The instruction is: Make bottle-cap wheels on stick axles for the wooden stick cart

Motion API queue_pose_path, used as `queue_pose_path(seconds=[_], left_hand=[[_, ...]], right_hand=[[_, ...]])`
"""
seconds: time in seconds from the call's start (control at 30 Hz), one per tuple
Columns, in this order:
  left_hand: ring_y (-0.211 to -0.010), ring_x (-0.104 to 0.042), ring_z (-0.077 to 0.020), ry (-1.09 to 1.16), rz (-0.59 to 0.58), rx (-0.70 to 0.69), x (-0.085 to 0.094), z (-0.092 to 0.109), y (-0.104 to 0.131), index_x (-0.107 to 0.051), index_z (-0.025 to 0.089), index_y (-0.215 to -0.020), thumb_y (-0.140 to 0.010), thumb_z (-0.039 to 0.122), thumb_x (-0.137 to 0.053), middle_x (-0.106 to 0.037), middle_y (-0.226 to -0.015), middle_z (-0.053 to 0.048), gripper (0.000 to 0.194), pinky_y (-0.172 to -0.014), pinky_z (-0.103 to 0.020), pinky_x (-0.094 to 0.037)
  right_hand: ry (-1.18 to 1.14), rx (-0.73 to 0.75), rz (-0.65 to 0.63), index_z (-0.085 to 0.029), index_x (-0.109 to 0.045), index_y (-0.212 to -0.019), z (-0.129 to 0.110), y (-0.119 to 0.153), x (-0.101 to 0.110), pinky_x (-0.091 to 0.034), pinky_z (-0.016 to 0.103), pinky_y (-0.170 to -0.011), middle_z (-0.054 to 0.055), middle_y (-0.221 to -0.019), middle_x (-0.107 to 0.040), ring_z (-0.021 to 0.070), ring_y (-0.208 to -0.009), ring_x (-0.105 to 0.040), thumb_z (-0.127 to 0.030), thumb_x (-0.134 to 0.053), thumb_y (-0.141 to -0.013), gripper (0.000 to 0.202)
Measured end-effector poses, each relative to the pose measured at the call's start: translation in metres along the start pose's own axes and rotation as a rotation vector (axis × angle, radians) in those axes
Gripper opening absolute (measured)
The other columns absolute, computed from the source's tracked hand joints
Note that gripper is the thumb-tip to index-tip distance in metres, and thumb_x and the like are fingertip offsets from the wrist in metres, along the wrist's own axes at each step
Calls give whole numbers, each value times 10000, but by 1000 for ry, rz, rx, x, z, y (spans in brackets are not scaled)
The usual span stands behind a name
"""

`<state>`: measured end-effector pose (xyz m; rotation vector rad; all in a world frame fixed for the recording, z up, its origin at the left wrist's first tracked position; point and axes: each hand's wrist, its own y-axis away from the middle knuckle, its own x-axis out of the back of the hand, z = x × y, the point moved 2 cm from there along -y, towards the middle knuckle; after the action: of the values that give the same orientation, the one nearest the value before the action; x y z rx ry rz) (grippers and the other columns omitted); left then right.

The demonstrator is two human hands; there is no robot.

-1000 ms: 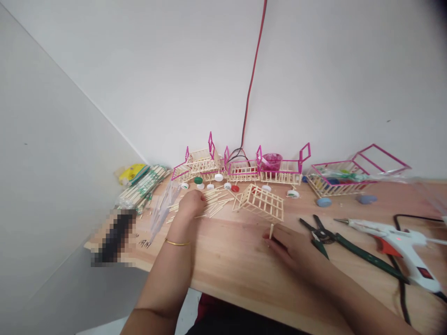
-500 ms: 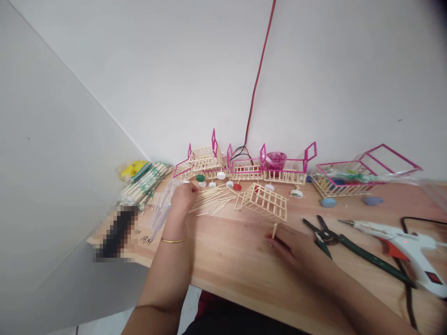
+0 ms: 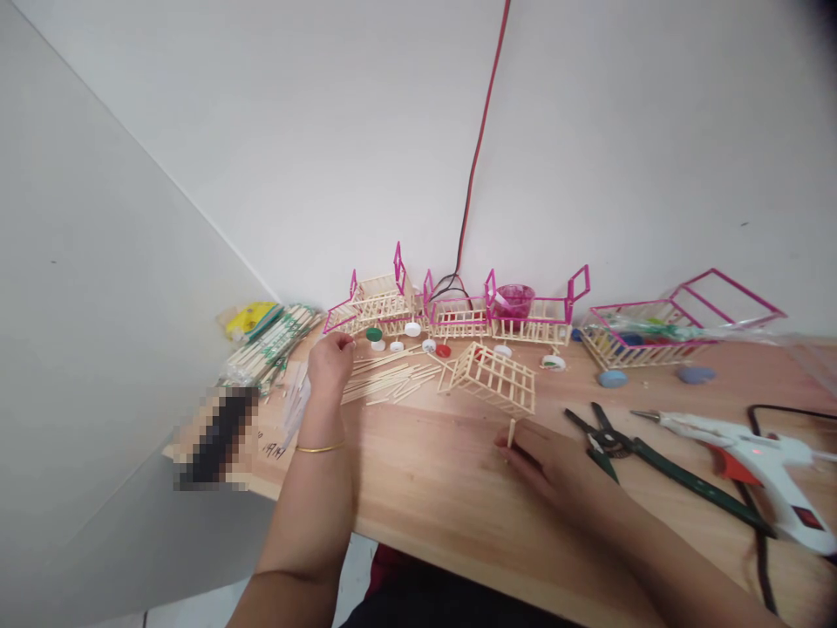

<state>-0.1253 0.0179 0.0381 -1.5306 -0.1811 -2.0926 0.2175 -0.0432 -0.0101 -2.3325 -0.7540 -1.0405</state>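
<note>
"Holding anything, that right hand (image 3: 555, 458)?"

"Yes, a short stick (image 3: 511, 433), pinched upright between thumb and finger. The rest of the hand lies low over the table (image 3: 425, 467), which probably steadies the grip."

"And the left hand (image 3: 330, 366)?"

"Its fingers curl close together by the left end of the loose sticks (image 3: 396, 382). I can't tell whether anything is between them."

"Why are those sticks spread out like that?"

"Likely so that single ones come away easily; the bundle (image 3: 271, 344) on the far left is packed close in its wrapping."

"Where's the small stick frame (image 3: 495, 381)?"

"On the table between the hands, just beyond the right one, a handy spot for both. I can't tell whether the held stick touches it."

"And the tools?"

"The pliers (image 3: 613, 442) lie just beside the right hand, jaws spread, and the glue gun (image 3: 762, 449) farther right, nozzle pointing inward. Both suit a right-handed reach, I'd say. The pink-trimmed carts (image 3: 531, 331) stand back along the wall (image 3: 327, 157), perhaps to keep them out from under the arms."
</note>
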Motion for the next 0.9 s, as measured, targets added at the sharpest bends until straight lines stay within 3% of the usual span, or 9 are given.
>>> queue_pose_path(seconds=[0.2, 0.27, 0.5, 0.7, 0.9], left_hand=[[-727, -622, -176, -57, -273, -75, -23, 6, 7, -717, 180, -751, -680, 187, -613, -711, -785, -64, 126, -641, -243, -422], [-698, -617, -171, -60, -311, -98, -25, 8, 8, -715, 173, -714, -666, 193, -630, -707, -745, -63, 100, -617, -234, -416], [-929, -619, -217, -83, -133, -49, -12, 6, 4, -687, 190, -995, -819, 239, -458, -700, -1014, -105, 293, -710, -268, -422], [-730, -631, -193, -92, -261, -91, -25, 9, 7, -714, 169, -729, -686, 206, -611, -716, -768, -77, 117, -626, -244, -413], [-1019, -598, -237, -97, -48, -35, -7, 8, 4, -640, 171, -1104, -866, 266, -390, -663, -1127, -118, 358, -778, -290, -433]], right_hand=[[4, 1, -6, -194, -563, -880, 1, 1, -1, -488, 338, -712, 82, -863, -633, 196, -795, -601, -275, -371, -955, 221], [6, -4, -15, -192, -559, -881, 2, 1, -2, -488, 340, -716, 84, -869, -632, 196, -801, -601, -276, -366, -956, 223], [7, -7, -19, -189, -563, -886, 0, 0, 0, -488, 339, -716, 82, -872, -632, 199, -805, -606, -278, -368, -954, 225], [1, -6, -11, -194, -565, -870, 1, 0, 0, -492, 337, -710, 80, -859, -637, 195, -791, -604, -281, -375, -952, 225], [8, -5, -12, -202, -560, -882, 1, 0, 1, -495, 339, -709, 83, -865, -640, 202, -801, -611, -284, -362, -955, 226]])
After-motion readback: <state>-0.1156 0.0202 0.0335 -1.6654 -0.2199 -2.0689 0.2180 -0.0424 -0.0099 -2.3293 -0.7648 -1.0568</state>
